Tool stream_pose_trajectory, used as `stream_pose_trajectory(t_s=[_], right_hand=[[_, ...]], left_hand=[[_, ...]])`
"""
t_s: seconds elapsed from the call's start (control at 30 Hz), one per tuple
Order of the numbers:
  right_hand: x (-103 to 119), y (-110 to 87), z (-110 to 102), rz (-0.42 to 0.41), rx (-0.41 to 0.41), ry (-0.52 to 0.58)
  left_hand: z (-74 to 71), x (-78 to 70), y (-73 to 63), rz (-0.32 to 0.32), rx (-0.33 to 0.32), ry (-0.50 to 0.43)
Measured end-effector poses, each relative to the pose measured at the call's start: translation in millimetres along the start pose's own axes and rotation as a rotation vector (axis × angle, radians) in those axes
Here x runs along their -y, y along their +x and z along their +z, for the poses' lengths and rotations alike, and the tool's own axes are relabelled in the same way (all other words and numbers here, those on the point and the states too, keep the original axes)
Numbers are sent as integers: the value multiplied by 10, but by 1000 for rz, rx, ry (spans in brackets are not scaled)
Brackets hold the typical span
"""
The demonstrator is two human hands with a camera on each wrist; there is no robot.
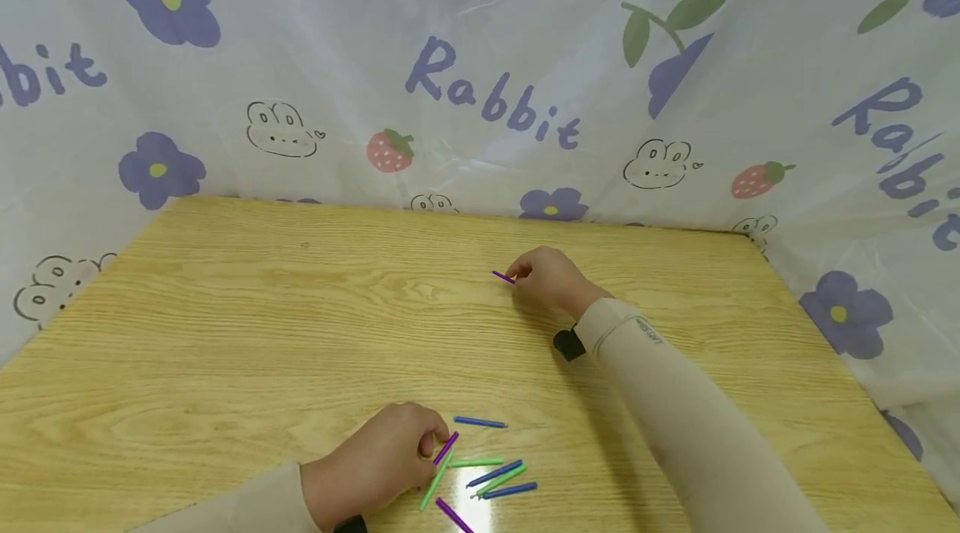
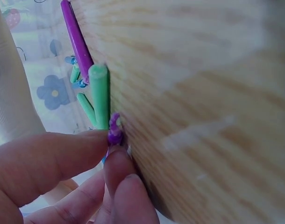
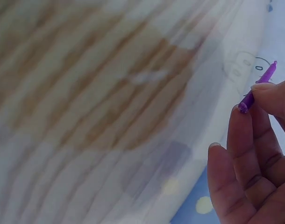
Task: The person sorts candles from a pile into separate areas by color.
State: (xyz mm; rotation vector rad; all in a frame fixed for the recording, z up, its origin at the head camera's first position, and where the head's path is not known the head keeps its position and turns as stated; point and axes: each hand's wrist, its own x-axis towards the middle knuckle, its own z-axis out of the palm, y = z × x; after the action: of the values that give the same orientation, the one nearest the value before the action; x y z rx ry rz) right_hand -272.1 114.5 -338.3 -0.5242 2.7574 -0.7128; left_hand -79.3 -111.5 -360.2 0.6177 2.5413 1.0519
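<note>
Over the far middle of the table, my right hand (image 1: pixel 551 279) pinches a thin purple candle (image 3: pixel 268 74) between thumb and fingertips. Its wick end points away from the hand in the right wrist view. My left hand (image 1: pixel 382 458), low at the front, pinches another purple candle (image 2: pixel 115 135) close over the wood, its curled wick showing past the fingertips. Right beside that hand lies a green candle (image 1: pixel 433 485), with a second green candle (image 1: pixel 480 462) near it. A third purple candle (image 1: pixel 453 514) lies at the bottom edge of the head view.
To the right of the left hand, blue candles (image 1: pixel 517 489) and a green candle (image 1: pixel 507 476) lie bunched on the wood-grain table (image 1: pixel 262 333). A lone blue candle (image 1: pixel 480 422) lies farther back. A rabbit-print curtain (image 1: pixel 480 174) hangs behind the table.
</note>
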Motion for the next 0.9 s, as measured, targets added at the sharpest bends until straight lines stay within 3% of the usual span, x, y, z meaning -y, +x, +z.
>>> stream_pose_trajectory(t_s=[0.37,0.9], right_hand=[[13,116,8,33,11,25],[44,250,62,37,19,-3]], left_hand=[[-9,-22,-3,-41,21,-29],[0,2,-3,-24,2,-11]])
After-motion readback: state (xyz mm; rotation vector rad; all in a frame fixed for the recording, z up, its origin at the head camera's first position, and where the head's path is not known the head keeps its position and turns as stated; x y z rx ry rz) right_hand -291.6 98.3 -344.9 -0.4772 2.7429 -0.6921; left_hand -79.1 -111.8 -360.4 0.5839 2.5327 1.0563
